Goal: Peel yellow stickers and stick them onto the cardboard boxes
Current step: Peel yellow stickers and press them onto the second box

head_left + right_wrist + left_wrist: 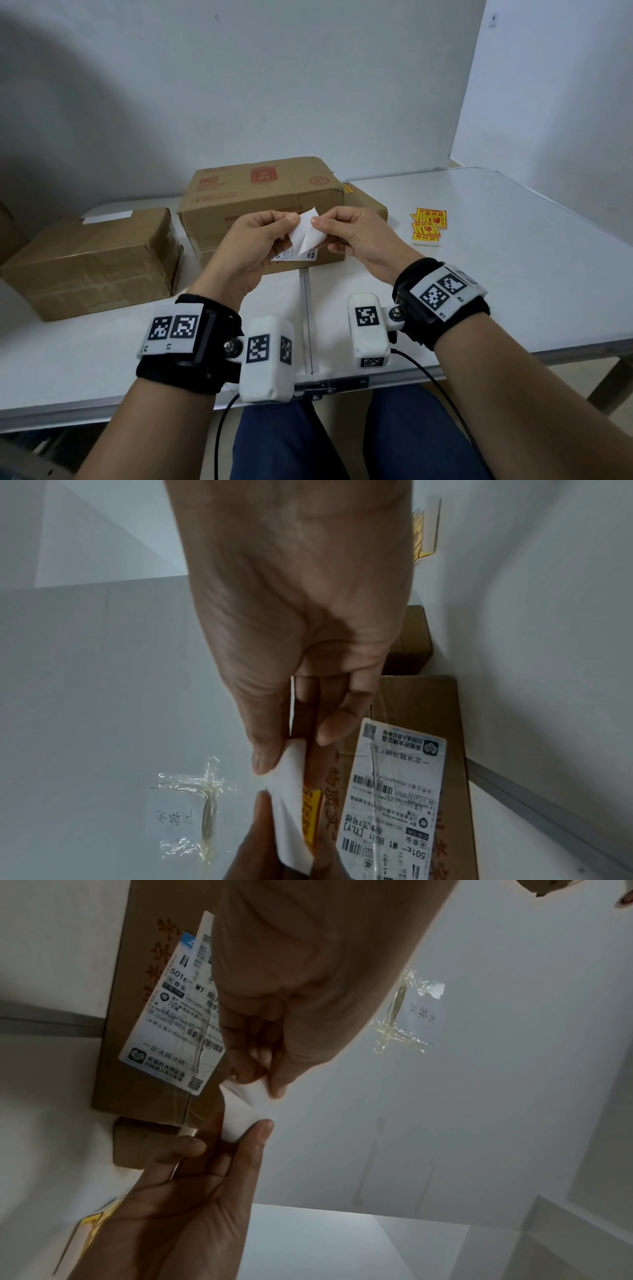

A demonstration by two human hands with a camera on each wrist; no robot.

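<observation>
sticker in hand (pixel 306 233): white back facing up, yellow face peeking underneath, one corner folded away, held up in front of the middle box
sticker stack (pixel 428 224): yellow with red print, loose pile on the table, right of the boxes
cardboard boxes: big one (pixel 263 198) in the middle with a shipping label on its front, plain taped one (pixel 99 263) to its left, small one (pixel 368 204) tucked behind its right end

A white folding table (pixel 479 274) with a seam down its middle holds a big box (pixel 260 202) at centre back. Left of it sits a taped box (pixel 96 263). Behind its right corner, touching, lies a flat box (pixel 368 205). Further right lies a sticker pile (pixel 428 226).
</observation>
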